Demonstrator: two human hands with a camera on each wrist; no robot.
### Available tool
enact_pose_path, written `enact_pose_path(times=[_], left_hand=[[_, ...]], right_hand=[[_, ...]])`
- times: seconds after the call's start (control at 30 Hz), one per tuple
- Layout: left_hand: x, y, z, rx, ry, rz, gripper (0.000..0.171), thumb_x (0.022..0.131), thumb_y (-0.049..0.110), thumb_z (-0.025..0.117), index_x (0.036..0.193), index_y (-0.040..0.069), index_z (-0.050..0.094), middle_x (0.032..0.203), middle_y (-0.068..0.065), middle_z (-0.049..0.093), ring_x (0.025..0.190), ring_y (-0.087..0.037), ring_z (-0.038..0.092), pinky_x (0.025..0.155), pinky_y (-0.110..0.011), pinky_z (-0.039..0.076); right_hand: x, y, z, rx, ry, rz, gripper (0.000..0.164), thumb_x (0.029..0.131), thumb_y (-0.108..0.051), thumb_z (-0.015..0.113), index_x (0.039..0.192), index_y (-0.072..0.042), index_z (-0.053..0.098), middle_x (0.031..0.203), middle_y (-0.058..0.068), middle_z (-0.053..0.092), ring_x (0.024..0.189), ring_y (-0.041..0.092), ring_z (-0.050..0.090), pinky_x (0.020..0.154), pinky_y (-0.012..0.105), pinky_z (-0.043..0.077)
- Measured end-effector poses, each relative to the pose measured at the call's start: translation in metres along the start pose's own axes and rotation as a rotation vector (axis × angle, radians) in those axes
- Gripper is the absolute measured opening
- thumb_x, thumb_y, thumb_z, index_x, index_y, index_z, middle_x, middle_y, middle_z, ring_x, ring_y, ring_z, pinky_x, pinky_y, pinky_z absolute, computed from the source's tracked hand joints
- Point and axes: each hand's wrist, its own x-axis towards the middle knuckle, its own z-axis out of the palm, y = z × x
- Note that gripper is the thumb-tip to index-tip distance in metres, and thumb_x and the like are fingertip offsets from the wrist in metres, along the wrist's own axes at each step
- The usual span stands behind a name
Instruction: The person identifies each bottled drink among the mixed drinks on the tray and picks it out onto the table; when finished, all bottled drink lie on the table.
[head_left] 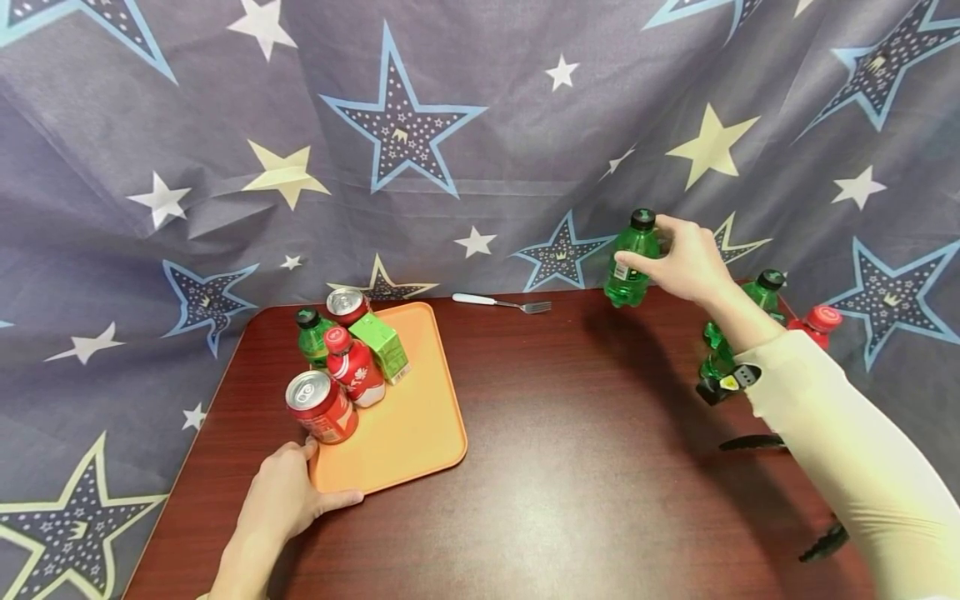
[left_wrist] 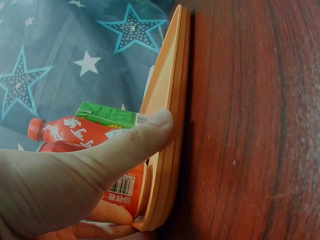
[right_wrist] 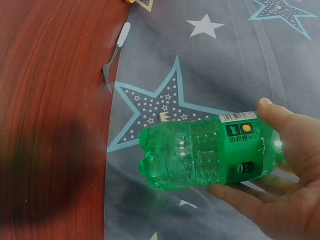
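Observation:
My right hand holds a small green plastic bottle with a black cap, upright above the table's back edge. In the right wrist view, fingers and thumb wrap the labelled upper part of the bottle. With thumb and fingers, my left hand grips the near left corner of an orange tray. On the tray's left side stand a red can, a red bottle and a green carton. Behind them are another red can and a green bottle.
A white-handled fork lies at the table's back edge. Beside the right forearm are another green bottle and a red-capped bottle, partly hidden. Dark objects show near the right sleeve. A star-patterned cloth hangs behind the table.

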Motion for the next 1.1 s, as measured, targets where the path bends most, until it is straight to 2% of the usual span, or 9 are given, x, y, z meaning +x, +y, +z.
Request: enact_pose_path(times=[0.1, 0.37, 0.53, 0.7, 1.03, 1.1], left_hand=[[0.000, 0.000, 0.000, 0.001, 0.001, 0.001, 0.103, 0.062, 0.060, 0.098, 0.130, -0.010, 0.066, 0.096, -0.021, 0.068, 0.088, -0.041, 0.069, 0.085, -0.062, 0.058], [0.000, 0.000, 0.000, 0.006, -0.003, -0.003, 0.104, 0.062, 0.061, 0.098, 0.130, -0.011, 0.065, 0.098, -0.023, 0.069, 0.091, -0.043, 0.069, 0.087, -0.062, 0.057], [0.000, 0.000, 0.000, 0.006, -0.004, -0.002, 0.103, 0.062, 0.061, 0.098, 0.130, -0.011, 0.066, 0.099, -0.023, 0.069, 0.091, -0.043, 0.069, 0.087, -0.062, 0.057], [0.000, 0.001, 0.000, 0.004, -0.006, -0.006, 0.104, 0.062, 0.061, 0.098, 0.130, -0.010, 0.066, 0.100, -0.023, 0.070, 0.092, -0.044, 0.069, 0.087, -0.062, 0.057], [-0.001, 0.001, -0.001, -0.003, -0.003, -0.004, 0.103, 0.063, 0.060, 0.098, 0.130, -0.010, 0.066, 0.099, -0.022, 0.069, 0.092, -0.043, 0.069, 0.087, -0.063, 0.057], [-0.001, 0.001, 0.000, -0.002, -0.002, -0.002, 0.103, 0.063, 0.060, 0.098, 0.130, -0.010, 0.065, 0.099, -0.023, 0.069, 0.092, -0.044, 0.069, 0.087, -0.063, 0.057]], right_hand=[[-0.002, 0.003, -0.002, -0.002, -0.004, -0.002, 0.042, 0.092, -0.047, 0.082, 0.109, -0.010, 0.070, 0.096, 0.017, 0.081, 0.082, 0.026, 0.073, 0.065, 0.028, 0.043], [-0.005, 0.013, -0.008, -0.018, -0.003, 0.008, 0.043, 0.091, -0.049, 0.082, 0.099, -0.010, 0.066, 0.084, 0.013, 0.077, 0.065, 0.014, 0.058, 0.060, 0.028, 0.039], [-0.008, 0.018, -0.011, -0.041, 0.004, 0.004, 0.046, 0.092, -0.047, 0.082, 0.090, -0.009, 0.058, 0.069, 0.006, 0.062, 0.060, 0.016, 0.052, 0.058, 0.030, 0.036], [-0.010, 0.021, -0.014, -0.061, 0.020, 0.005, 0.050, 0.091, -0.046, 0.083, 0.083, -0.008, 0.050, 0.064, 0.002, 0.051, 0.059, 0.018, 0.048, 0.058, 0.032, 0.033], [-0.012, 0.031, -0.019, -0.105, 0.029, -0.005, 0.056, 0.091, -0.047, 0.083, 0.081, -0.007, 0.045, 0.064, 0.002, 0.043, 0.058, 0.020, 0.040, 0.057, 0.035, 0.030], [-0.013, 0.032, -0.021, -0.107, 0.029, -0.009, 0.056, 0.091, -0.047, 0.083, 0.081, -0.007, 0.045, 0.066, 0.004, 0.047, 0.060, 0.022, 0.043, 0.058, 0.035, 0.031]])
